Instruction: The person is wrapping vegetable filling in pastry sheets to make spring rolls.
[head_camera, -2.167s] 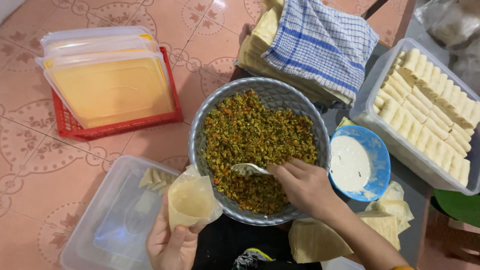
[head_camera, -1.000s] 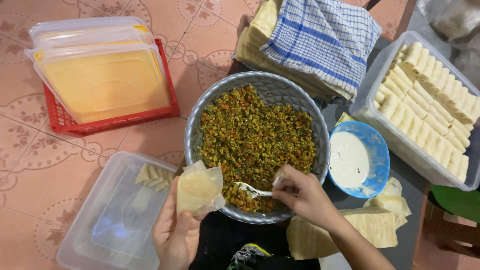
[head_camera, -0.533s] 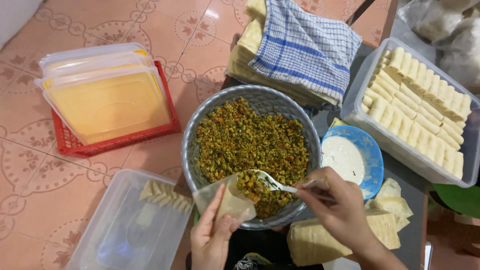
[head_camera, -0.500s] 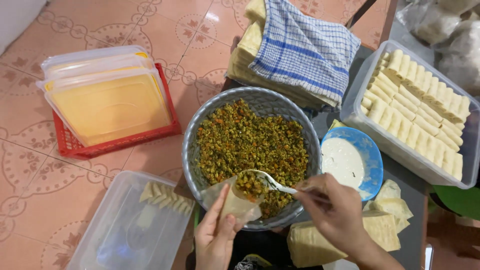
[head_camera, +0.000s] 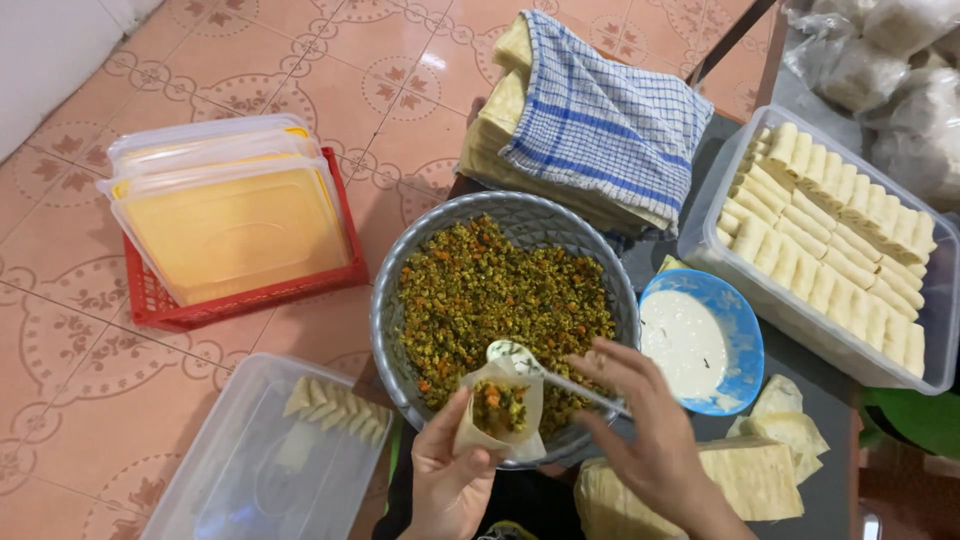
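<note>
Your left hand (head_camera: 447, 480) grips a pastry cone (head_camera: 500, 410), partly filled, over the near rim of the bowl (head_camera: 385, 320) of filling, while your right hand (head_camera: 640, 430) pinches a spoon (head_camera: 512, 354) at its mouth. A few folded pieces lie in the tub (head_camera: 230, 480) at left; many rolls fill the box (head_camera: 700, 235) at right. Wrappers (head_camera: 745, 475) and most of the filling remain.

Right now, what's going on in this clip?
A person is filling pastry by hand. The left hand holds a folded wrapper cone with some filling already in it, over the near rim of the grey bowl of chopped filling. The right hand holds a spoon at the cone's mouth. A blue bowl of white paste sits beside it, a clear tub of rolled pieces behind, and another clear tub with a few folded pieces lies on the floor.
</note>
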